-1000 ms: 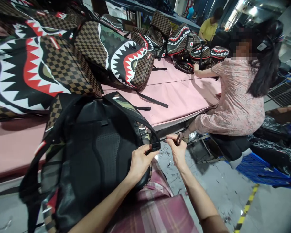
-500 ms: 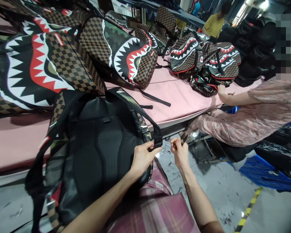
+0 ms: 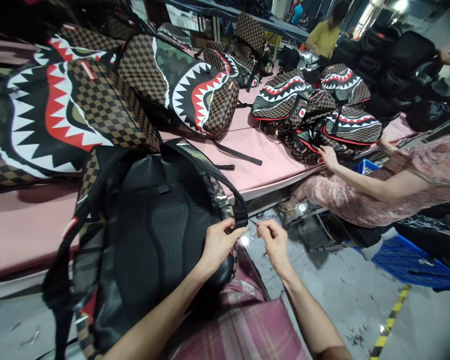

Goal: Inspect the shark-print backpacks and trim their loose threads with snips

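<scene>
A backpack (image 3: 135,280) with a black padded back panel leans against the table edge above my lap, its back facing me. Checkered and camouflage material shows along its sides. My left hand (image 3: 219,244) pinches the shoulder strap (image 3: 241,212) just below its black buckle, at the bag's right side. Just right of the strap, my right hand (image 3: 273,244) is closed, thumb and index finger pressed together. A thin dark tip shows at those fingers, too small to name.
Several shark-mouth backpacks (image 3: 206,95) lie on the pink table (image 3: 243,175). At right, a seated co-worker's hand (image 3: 328,157) touches another bag. A blue crate (image 3: 408,257) stands on the floor near yellow-black tape (image 3: 390,322). Black bags (image 3: 393,65) are piled behind.
My right hand has moved slightly left, closer to the strap, and turned; the dark object seen at it before is mostly hidden. My left hand stays put. The co-worker's arms and nearby bags have shifted.
</scene>
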`<state>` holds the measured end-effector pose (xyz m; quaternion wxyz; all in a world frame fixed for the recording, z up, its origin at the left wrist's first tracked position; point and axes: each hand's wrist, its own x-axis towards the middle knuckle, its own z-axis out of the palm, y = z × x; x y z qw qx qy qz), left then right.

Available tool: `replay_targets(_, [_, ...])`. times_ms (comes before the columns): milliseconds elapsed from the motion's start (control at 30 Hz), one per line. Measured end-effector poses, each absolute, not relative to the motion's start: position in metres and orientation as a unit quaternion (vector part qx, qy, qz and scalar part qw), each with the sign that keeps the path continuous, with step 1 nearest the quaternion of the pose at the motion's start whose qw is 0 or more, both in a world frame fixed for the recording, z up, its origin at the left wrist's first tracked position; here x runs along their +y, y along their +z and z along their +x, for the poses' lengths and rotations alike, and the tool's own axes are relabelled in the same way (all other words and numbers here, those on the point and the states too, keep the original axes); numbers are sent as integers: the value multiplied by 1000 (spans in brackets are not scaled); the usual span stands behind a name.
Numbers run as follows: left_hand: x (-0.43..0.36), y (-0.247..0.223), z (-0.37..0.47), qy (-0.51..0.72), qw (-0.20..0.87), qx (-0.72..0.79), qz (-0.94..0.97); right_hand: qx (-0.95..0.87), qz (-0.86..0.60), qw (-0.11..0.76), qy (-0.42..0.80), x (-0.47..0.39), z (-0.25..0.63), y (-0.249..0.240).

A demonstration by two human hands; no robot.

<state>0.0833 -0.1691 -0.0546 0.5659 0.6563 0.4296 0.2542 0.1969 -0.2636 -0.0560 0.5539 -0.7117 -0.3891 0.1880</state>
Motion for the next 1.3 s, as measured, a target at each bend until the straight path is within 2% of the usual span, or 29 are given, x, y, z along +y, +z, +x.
replay_targets(67, [-168, -58, 82, 253, 595, 423, 635, -330, -673, 610, 256, -257, 192, -60])
replay_targets(133, [-167, -62, 81, 254, 613, 425, 615, -303, -653, 630, 293, -251, 185, -64])
replay_targets(233, [-166, -66, 77, 245, 660, 414, 576, -277, -663, 630, 293, -245, 176, -71])
replay_targets(367, [-164, -64, 68, 212, 782, 329, 485, -238, -680, 639, 268, -245, 188, -81])
replay_targets(433, [-163, -63, 64, 210, 810, 301, 457, -260, -680, 625, 282, -249, 197, -81])
replay_targets(533, [-163, -62, 65, 217, 823, 287, 440, -328, -673, 609, 263, -254, 200, -71])
replay_targets(633, [-163, -63, 69, 213, 827, 283, 437, -392, -642, 624, 212, -250, 189, -55])
replay_targets(700, [-165, -64, 69, 205, 825, 289, 441, -411, -619, 631, 221, -241, 180, -48])
replay_targets(833, [-168, -67, 60, 205, 791, 310, 486, -262, -591, 699, 307, -225, 184, -51])
replay_targets(900, [-170, -68, 53, 227, 775, 324, 493, -167, -587, 731, 306, -224, 201, -60])
replay_targets(967, [-171, -70, 49, 252, 783, 317, 472, -149, -627, 714, 274, -231, 222, -71])
replay_targets(1100, [-170, -71, 46, 253, 834, 276, 405, -270, -759, 568, 171, -255, 243, -83])
replay_targets(1133, [-170, -71, 47, 250, 845, 271, 388, -291, -763, 553, 162, -260, 239, -82])
replay_targets(1300, [-170, -68, 51, 251, 861, 263, 355, -387, -652, 590, 278, -258, 197, -64])
